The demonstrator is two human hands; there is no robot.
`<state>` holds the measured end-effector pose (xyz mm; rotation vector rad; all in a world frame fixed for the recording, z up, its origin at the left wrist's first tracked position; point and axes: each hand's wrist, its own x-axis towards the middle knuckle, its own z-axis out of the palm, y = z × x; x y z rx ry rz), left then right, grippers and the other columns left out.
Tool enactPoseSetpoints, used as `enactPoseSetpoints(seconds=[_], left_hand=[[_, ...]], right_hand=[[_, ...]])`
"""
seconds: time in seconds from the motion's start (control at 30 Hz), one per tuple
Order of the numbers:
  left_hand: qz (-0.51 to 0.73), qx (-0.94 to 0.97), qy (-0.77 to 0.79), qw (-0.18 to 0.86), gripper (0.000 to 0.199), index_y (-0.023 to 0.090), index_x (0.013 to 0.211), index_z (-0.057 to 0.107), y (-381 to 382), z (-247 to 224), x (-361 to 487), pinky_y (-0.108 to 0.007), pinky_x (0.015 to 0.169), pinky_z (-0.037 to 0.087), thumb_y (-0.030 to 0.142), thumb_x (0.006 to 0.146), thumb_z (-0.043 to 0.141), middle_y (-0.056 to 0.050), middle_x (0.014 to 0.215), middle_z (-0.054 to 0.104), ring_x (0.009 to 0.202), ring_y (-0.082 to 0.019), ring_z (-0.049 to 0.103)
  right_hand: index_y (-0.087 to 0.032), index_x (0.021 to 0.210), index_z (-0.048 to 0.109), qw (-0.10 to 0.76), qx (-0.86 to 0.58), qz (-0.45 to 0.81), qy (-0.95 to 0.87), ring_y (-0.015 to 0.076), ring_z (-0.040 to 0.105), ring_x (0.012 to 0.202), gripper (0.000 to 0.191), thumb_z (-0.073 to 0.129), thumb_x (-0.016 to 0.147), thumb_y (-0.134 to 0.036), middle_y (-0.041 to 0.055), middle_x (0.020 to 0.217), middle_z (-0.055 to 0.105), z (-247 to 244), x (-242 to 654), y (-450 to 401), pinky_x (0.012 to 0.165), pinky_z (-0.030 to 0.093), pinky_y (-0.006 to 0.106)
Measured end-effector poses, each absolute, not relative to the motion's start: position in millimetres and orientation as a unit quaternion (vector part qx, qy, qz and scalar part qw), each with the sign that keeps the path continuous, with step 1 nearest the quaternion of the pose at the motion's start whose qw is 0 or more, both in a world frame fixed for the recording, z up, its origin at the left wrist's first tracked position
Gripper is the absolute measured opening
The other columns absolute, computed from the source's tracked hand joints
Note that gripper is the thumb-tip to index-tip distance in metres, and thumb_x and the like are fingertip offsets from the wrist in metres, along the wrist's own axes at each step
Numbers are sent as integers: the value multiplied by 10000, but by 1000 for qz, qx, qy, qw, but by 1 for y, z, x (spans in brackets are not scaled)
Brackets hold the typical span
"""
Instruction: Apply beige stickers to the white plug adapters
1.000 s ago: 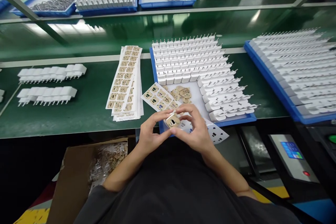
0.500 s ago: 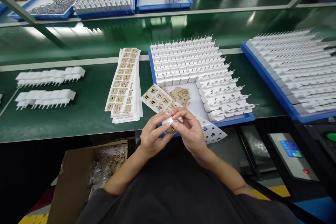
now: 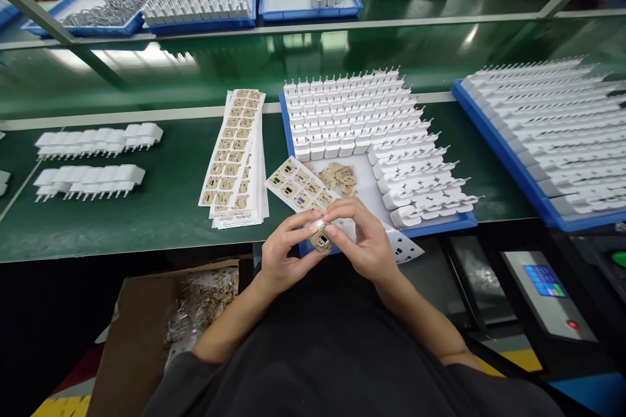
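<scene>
Between my two hands is a white plug charger (image 3: 320, 239), its end face with a tan label and dark port openings turned toward me. My left hand (image 3: 286, 251) pinches it from the left with thumb and fingers. From the right, my right hand (image 3: 359, 241) grips it, the thumb pressed at the label's upper edge. Just beyond lies a sticker sheet (image 3: 299, 184) with tan labels, partly over the blue tray (image 3: 440, 227). Loose tan label pieces (image 3: 338, 176) lie inside that tray, beside rows of white plug chargers (image 3: 342, 114) with pins up.
A stack of label sheets (image 3: 235, 150) lies left of the tray, with two rows of chargers (image 3: 90, 182) further left. Another full tray (image 3: 552, 143) stands right. Below are a cardboard box (image 3: 141, 332) and a device with a screen (image 3: 548, 293). Co-workers' arms show across the bench.
The charger's labelled face has turned more toward me, and my right thumb has shifted slightly up along it. The whole view has moved a little.
</scene>
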<state>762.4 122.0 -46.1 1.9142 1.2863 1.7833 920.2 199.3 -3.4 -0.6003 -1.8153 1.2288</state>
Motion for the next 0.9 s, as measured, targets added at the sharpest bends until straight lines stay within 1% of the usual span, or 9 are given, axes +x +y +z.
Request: enactPoseSetpoints(seconds=[0.13,0.23,0.33,0.43,0.53,0.63,0.73,0.8,0.9], left_hand=[[615,615,468,159,517,225,1224,590,120,-49,761,-433,982,567,110,766,800,-123,1223,684,1152,-256,667],[626,570,491,205,462,220,1206,588,119,-51,755,-424,969,576,146,792,781,-127,1214,685,1169,-264,658],[624,541,514,231,452,222,1220,574,118,-51,747,-402,975,573,175,812,765,-132,1233,671,1191,-259,645],[615,530,539,223,426,212,1228,570,116,-49,736,-398,983,566,208,834,733,-143,1257,643,1183,-256,641],[596,506,601,165,381,202,1207,589,111,-46,718,-343,909,581,229,844,700,-126,1210,635,1084,-224,667],[556,473,678,91,382,204,1209,598,106,-44,683,-319,864,573,256,842,687,-92,1135,660,965,-190,681],[477,414,775,-11,414,196,1212,594,103,-44,625,-337,846,555,343,837,689,-89,1142,679,922,-203,679],[373,367,849,-78,408,183,1208,595,104,-45,580,-356,864,529,383,858,655,-94,1134,688,952,-230,668],[216,341,906,-131,394,155,1219,616,109,-46,519,-421,975,456,373,892,596,-131,1144,688,1133,-309,589]], right_hand=[[-244,957,661,480,-176,246,-824,190,622,939,146,662,885,-116,40,957,669,-1,921,197,843,531,355],[-259,962,641,471,-102,274,-832,192,643,857,68,643,918,-207,25,874,678,-2,927,196,753,551,352],[-268,997,627,495,-219,313,-781,199,651,779,56,587,958,-264,25,823,671,-4,934,206,721,553,366],[-237,1165,637,427,-387,192,-795,215,662,852,214,542,979,-283,81,1020,692,-9,936,229,806,543,379],[-200,1213,648,315,-429,91,-842,222,665,871,304,464,1005,-323,131,1197,633,-19,933,252,719,532,348],[-177,1046,709,304,-451,20,-839,230,648,823,321,446,1010,-359,122,1031,636,-31,931,265,652,505,332],[-178,1098,703,283,-429,-2,-858,242,642,817,368,412,1025,-392,108,985,652,-37,931,269,604,479,333],[-187,1168,684,280,-408,0,-869,255,652,877,390,383,1034,-395,114,1064,659,-37,932,268,628,495,345],[-187,1205,664,281,-391,20,-876,261,662,907,390,375,1031,-382,124,1138,655,-37,932,265,681,527,367]])
